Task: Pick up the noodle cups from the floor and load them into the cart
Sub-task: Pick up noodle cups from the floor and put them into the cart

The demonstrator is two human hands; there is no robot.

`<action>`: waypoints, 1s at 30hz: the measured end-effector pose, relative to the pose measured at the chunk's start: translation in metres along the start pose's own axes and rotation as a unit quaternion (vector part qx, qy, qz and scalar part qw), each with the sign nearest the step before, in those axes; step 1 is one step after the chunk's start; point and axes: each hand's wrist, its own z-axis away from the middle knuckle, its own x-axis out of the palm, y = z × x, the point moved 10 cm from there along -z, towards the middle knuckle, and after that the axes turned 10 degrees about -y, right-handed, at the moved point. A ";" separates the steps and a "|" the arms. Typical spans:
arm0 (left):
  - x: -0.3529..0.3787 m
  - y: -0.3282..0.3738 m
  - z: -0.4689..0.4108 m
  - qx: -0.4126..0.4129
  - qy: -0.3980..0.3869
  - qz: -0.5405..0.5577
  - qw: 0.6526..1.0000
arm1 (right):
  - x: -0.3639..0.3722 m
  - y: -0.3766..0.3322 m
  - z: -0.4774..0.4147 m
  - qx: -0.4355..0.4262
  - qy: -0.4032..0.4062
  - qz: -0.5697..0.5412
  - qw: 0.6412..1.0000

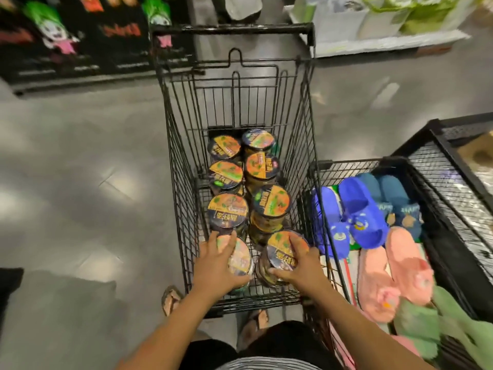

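A black wire cart [173, 166] stands in front of me with several noodle cups inside, in two rows, their orange and dark lids facing up. My left hand [216, 265] grips the nearest cup on the left [241, 260] from above, fingers spread over its lid. My right hand [294, 265] grips the nearest cup on the right [280, 249], thumb at its near rim and fingers across the lid. Both cups are inside the cart at its near end. No cup is visible on the floor.
A wire bin [416, 166] of blue, pink and green slippers [357, 209] stands close on the right of the cart. Dark display shelving with plush dolls [53, 30] is at the back left. My sandalled feet [170, 300] are under the cart's near end on grey floor.
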 end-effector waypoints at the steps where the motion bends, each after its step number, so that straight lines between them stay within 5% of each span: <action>1: 0.006 0.001 -0.005 -0.007 -0.003 -0.012 1.000 | 0.000 -0.002 -0.002 -0.008 0.004 0.005 1.000; 19: 0.007 0.006 -0.006 -0.025 -0.016 -0.042 0.999 | 0.005 0.010 0.015 0.043 0.056 -0.025 0.997; 30: -0.028 -0.009 -0.003 0.168 0.028 -0.194 0.966 | 0.052 -0.018 0.103 0.203 0.238 -0.091 0.945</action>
